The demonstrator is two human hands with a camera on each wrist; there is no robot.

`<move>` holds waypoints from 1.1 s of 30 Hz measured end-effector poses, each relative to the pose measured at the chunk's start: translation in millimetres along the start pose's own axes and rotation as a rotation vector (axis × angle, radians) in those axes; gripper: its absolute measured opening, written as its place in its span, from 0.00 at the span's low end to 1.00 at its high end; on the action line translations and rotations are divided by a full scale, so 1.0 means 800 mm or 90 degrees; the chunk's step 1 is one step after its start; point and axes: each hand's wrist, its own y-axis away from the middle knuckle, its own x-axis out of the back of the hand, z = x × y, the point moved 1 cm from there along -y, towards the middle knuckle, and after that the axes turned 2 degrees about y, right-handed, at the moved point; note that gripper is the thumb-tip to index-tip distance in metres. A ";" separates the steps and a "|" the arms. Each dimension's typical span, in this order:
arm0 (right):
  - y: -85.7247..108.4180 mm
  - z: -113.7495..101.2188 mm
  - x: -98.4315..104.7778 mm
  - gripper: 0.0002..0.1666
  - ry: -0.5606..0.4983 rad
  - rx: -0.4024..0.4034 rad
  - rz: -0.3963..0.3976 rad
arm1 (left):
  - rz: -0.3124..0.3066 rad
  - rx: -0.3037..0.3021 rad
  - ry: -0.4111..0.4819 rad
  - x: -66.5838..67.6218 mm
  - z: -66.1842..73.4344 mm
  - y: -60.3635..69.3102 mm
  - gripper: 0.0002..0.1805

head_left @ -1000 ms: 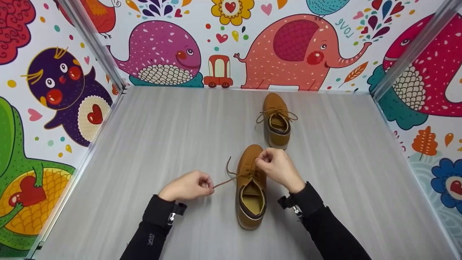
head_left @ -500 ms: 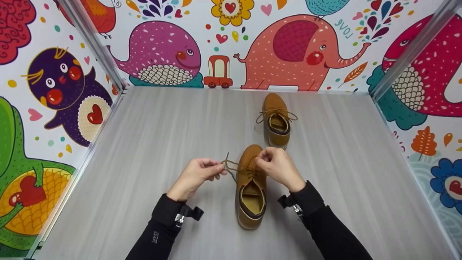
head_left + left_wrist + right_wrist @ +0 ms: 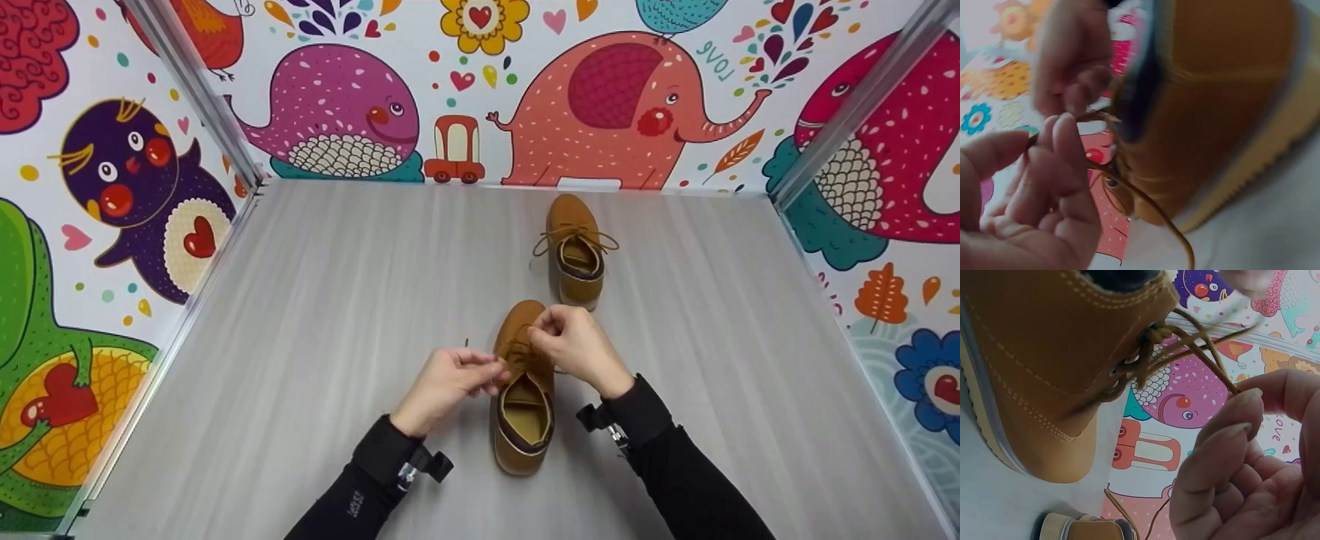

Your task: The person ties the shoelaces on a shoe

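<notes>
A tan lace-up shoe (image 3: 523, 456) stands upright on the floor, toe pointing away, between my hands. My right hand (image 3: 581, 349) is over the lacing, its thumb and fingertips pinching a doubled loop of shoelace (image 3: 1220, 368). Just left of the shoe opening, my left hand (image 3: 454, 382) pinches a lace between thumb and finger; only a short dark bit shows there in the left wrist view. A loose length of lace (image 3: 1157, 205) hangs below that hand. How the laces cross is partly hidden by the fingers, and the left hand is blurred in the right wrist view.
A matching tan shoe (image 3: 576, 289), its laces in a bow, stands farther forward, slightly right. The pale grey floor (image 3: 360, 277) is bounded by panels printed with cartoon animals (image 3: 345, 112), with metal rails (image 3: 217, 97) at the corners.
My left hand has moved right, from pulling a lace out to the side to close beside the shoe's lacing. My right hand has stayed nearly still, pinching the loop.
</notes>
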 end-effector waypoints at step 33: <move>0.007 -0.003 0.000 0.04 -0.030 -0.008 -0.014 | -0.026 0.038 -0.074 -0.034 -0.006 -0.005 0.09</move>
